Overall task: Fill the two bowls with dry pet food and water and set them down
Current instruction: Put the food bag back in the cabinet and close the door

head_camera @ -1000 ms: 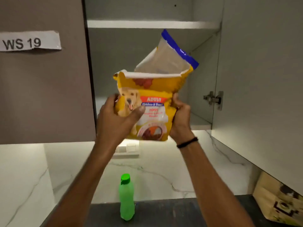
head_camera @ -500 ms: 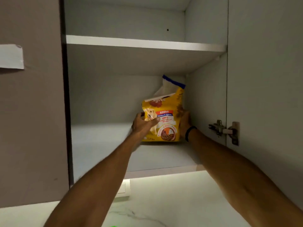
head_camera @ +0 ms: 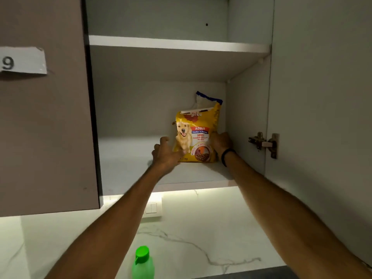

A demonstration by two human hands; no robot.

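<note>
The yellow dry pet food bag (head_camera: 198,135), its top torn open, stands upright on the lower shelf (head_camera: 128,168) of the open wall cabinet, near the right inner wall. My right hand (head_camera: 220,141) holds the bag's right side, thumb at the front edge. My left hand (head_camera: 165,155) is blurred at the bag's lower left corner, fingers loosely curled and apart from it, with only the thumb overlapping the corner. A green water bottle (head_camera: 143,262) with a green cap stands below on the counter. No bowl is in view.
The cabinet's right door (head_camera: 322,97) hangs open, its hinge (head_camera: 263,144) beside my right wrist. The left door (head_camera: 44,127) is closed and carries a paper label (head_camera: 22,60). An upper shelf (head_camera: 177,44) spans the cabinet. A switch plate (head_camera: 151,208) sits on the marble wall.
Both hands lifted the bag from in front of the cabinet into it and stood it on the lower shelf. My left hand has since come off the bag's left side.
</note>
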